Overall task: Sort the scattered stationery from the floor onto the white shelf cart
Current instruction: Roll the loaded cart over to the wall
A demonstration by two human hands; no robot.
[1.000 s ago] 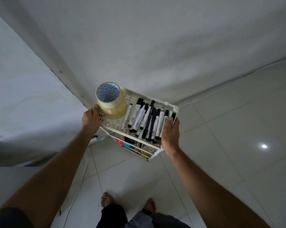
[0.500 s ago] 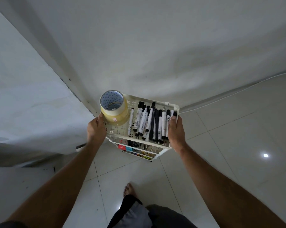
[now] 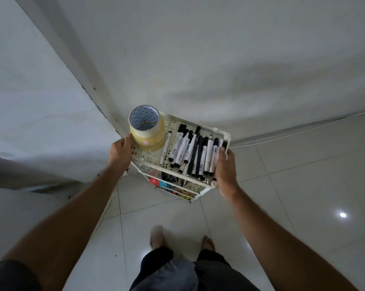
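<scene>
White plastic under both palms: left hand [image 3: 120, 151] curled over the 9 o'clock edge of the white shelf cart [image 3: 198, 125], thumb up beside the tape rolls [image 3: 147, 129]; right hand [image 3: 225, 173] clasped over the 3 o'clock edge, fingers along the rim next to the markers [image 3: 195, 152]. Stacked yellowish tape rolls upright at 10 o'clock on the top tray. Black-and-white markers heaped side by side from centre to 3 o'clock, caps mostly toward 12. Lower tiers at 6 o'clock with colourful small items, too dim to identify. Cart upright on pale floor tiles [image 3: 303, 185], close to the wall corner [image 3: 106, 106] at 11 o'clock. Bare feet [image 3: 157, 236] at 6 o'clock.
</scene>
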